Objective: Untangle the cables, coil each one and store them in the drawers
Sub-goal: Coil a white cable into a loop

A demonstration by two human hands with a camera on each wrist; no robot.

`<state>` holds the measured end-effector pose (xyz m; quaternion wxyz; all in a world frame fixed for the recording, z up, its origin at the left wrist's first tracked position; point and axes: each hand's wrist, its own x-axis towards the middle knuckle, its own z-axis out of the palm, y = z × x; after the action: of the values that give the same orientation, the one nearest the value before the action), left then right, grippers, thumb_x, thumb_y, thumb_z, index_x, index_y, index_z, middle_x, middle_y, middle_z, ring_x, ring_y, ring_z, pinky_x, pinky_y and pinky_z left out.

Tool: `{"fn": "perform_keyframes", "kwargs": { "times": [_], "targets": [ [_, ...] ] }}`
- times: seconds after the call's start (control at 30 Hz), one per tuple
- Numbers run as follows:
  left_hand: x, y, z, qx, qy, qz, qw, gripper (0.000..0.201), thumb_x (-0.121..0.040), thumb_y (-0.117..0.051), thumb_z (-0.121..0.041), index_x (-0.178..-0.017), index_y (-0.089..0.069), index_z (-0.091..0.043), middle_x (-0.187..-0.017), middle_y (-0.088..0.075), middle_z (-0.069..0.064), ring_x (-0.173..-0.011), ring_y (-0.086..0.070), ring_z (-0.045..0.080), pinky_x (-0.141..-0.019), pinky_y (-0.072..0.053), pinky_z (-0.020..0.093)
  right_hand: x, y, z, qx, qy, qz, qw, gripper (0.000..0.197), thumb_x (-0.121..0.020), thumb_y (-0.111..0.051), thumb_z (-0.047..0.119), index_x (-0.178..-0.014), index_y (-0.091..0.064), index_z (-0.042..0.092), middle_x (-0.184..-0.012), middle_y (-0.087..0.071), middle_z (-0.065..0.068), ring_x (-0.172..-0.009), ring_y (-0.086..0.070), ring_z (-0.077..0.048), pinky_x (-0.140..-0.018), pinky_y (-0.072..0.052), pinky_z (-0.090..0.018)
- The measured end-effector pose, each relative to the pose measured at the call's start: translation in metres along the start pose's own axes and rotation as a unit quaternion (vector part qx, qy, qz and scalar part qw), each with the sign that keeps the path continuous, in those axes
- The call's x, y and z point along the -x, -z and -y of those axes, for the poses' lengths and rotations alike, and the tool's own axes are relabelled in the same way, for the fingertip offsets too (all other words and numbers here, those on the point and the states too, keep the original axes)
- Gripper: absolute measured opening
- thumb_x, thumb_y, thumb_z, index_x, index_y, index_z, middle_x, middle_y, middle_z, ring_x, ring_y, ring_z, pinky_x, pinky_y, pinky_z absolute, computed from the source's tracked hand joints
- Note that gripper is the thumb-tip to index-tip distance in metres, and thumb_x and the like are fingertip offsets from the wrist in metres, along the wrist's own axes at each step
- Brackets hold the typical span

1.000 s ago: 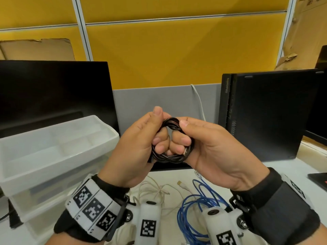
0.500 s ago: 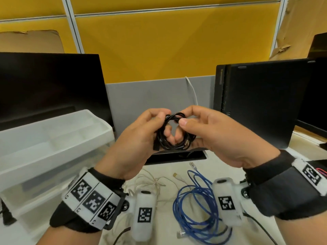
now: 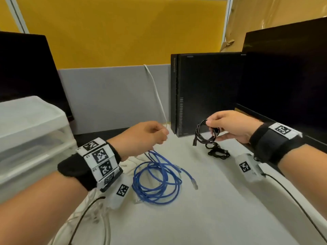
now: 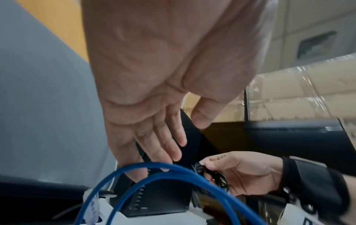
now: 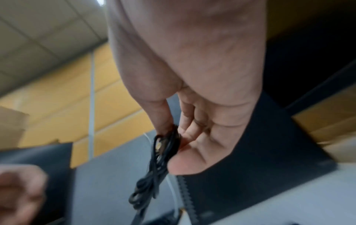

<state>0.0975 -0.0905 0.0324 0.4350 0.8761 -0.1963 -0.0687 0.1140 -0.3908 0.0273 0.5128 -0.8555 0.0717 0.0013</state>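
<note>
A person works over a white desk (image 3: 212, 209) strewn with cables. Nearest the body, a tangle of pale white cables (image 3: 92, 213) trails off the desk's front left edge, under the left forearm. Just beyond it a blue cable (image 3: 155, 181) lies in loose, uneven loops on the desktop, one clear plug end resting free to its right; in the left wrist view the same blue loops arch close below the palm.

Above and slightly behind those loops hangs the left hand (image 3: 141, 137) — empty, its fingers relaxed and nearly straight in the wrist view, touching nothing that can be seen. To the right and well apart from it, the right hand (image 3: 231, 124) is raised off the desk, thumb and forefinger pinching the top of a small black cable coil (image 3: 206, 134), which dangles beneath the fingers with one plug end hanging at its lower left. The other fingers curl loosely beneath the bundle. A further black cable (image 3: 218, 152) lies in a small heap on the desk just under the held coil; whether the two are joined cannot be told.

At the left stands a translucent plastic drawer unit (image 3: 31, 138), its drawers shut. Farther back, a black computer tower (image 3: 203, 92) stands upright between two dark monitors — one (image 3: 26, 71) on the left, one (image 3: 292, 76) on the right — with a thin white cord (image 3: 157, 92) running down a grey partition (image 3: 115, 96) topped by a yellow panel (image 3: 123, 29).
</note>
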Motion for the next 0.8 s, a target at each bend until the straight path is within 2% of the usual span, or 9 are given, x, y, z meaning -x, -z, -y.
{"fn": "perform_keyframes", "kwargs": {
  "times": [0.1,0.2,0.27,0.33,0.4,0.47,0.63,0.7,0.8],
  "targets": [
    [0.005,-0.006,-0.003,-0.136,-0.047,0.031,0.989,0.018,-0.101,-0.056,-0.050,-0.108,-0.068,-0.040,-0.102,-0.072,-0.019,-0.095,-0.065,-0.002,-0.084,-0.048,0.020,-0.007,0.012,-0.038,0.011,-0.060,-0.009,0.998,0.015,-0.101,-0.069,0.018,-0.107,-0.072,0.005,-0.102,-0.070,-0.016,-0.084,-0.065,-0.023,-0.070,-0.065,-0.037],
    [0.015,-0.004,-0.004,-0.190,-0.058,0.045,0.979,0.020,-0.101,-0.056,-0.050,-0.109,-0.070,-0.038,-0.105,-0.072,-0.021,-0.097,-0.064,-0.007,-0.084,-0.046,0.014,-0.014,0.017,-0.062,0.040,-0.092,-0.021,0.995,0.017,-0.102,-0.067,0.016,-0.109,-0.069,0.000,-0.107,-0.070,-0.024,-0.087,-0.066,-0.029,-0.082,-0.065,-0.045],
    [0.022,0.005,0.000,-0.200,-0.047,0.034,0.978,0.021,-0.102,-0.055,-0.049,-0.110,-0.069,-0.038,-0.106,-0.073,-0.020,-0.097,-0.066,-0.005,-0.085,-0.048,0.015,-0.018,0.018,-0.069,0.085,-0.101,-0.030,0.991,0.022,-0.103,-0.067,0.019,-0.111,-0.069,-0.001,-0.107,-0.070,-0.021,-0.088,-0.068,-0.030,-0.089,-0.064,-0.050],
    [0.030,0.017,0.009,-0.195,-0.028,0.022,0.980,0.021,-0.102,-0.055,-0.050,-0.109,-0.070,-0.038,-0.106,-0.074,-0.020,-0.098,-0.068,-0.003,-0.090,-0.052,0.021,-0.022,0.018,-0.068,0.179,-0.090,-0.034,0.979,0.029,-0.103,-0.065,0.027,-0.111,-0.071,0.000,-0.111,-0.070,-0.020,-0.093,-0.069,-0.033,-0.091,-0.062,-0.049],
    [0.040,0.029,0.019,-0.196,-0.010,0.008,0.981,0.021,-0.101,-0.055,-0.051,-0.108,-0.070,-0.038,-0.106,-0.074,-0.021,-0.100,-0.068,-0.002,-0.092,-0.053,0.024,-0.022,0.013,-0.059,0.298,-0.047,-0.044,0.952,0.037,-0.104,-0.061,0.035,-0.115,-0.072,0.001,-0.120,-0.071,-0.018,-0.105,-0.067,-0.035,-0.095,-0.056,-0.044],
    [0.050,0.040,0.028,-0.203,0.010,-0.012,0.979,0.020,-0.101,-0.056,-0.050,-0.106,-0.070,-0.037,-0.103,-0.073,-0.021,-0.097,-0.068,-0.004,-0.087,-0.051,0.021,-0.017,0.000,-0.043,0.339,0.013,-0.056,0.939,0.031,-0.104,-0.061,0.038,-0.114,-0.072,0.011,-0.121,-0.071,-0.010,-0.109,-0.064,-0.030,-0.095,-0.053,-0.040],
    [0.075,0.063,0.052,-0.236,0.062,-0.022,0.970,0.019,-0.100,-0.057,-0.052,-0.102,-0.069,-0.037,-0.093,-0.074,-0.018,-0.089,-0.068,0.003,-0.090,-0.056,0.030,0.013,-0.059,0.017,0.263,0.181,0.001,0.948,0.021,-0.102,-0.062,0.044,-0.108,-0.074,0.028,-0.101,-0.072,0.009,-0.093,-0.066,-0.010,-0.081,-0.050,-0.031],
    [0.086,0.066,0.060,-0.250,0.076,0.006,0.965,0.020,-0.100,-0.056,-0.054,-0.104,-0.069,-0.039,-0.094,-0.074,-0.019,-0.090,-0.068,0.000,-0.089,-0.056,0.029,0.036,-0.090,0.046,0.236,0.259,0.047,0.935,0.018,-0.104,-0.060,0.042,-0.110,-0.074,0.032,-0.100,-0.072,0.015,-0.094,-0.065,-0.002,-0.082,-0.051,-0.027],
    [0.100,0.065,0.066,-0.269,0.065,0.029,0.960,0.021,-0.100,-0.057,-0.051,-0.106,-0.070,-0.036,-0.099,-0.072,-0.017,-0.093,-0.067,0.002,-0.087,-0.055,0.026,0.068,-0.136,0.080,0.260,0.340,0.128,0.895,0.016,-0.104,-0.061,0.039,-0.112,-0.074,0.034,-0.104,-0.073,0.017,-0.098,-0.066,-0.002,-0.086,-0.054,-0.026]
  ]
}}
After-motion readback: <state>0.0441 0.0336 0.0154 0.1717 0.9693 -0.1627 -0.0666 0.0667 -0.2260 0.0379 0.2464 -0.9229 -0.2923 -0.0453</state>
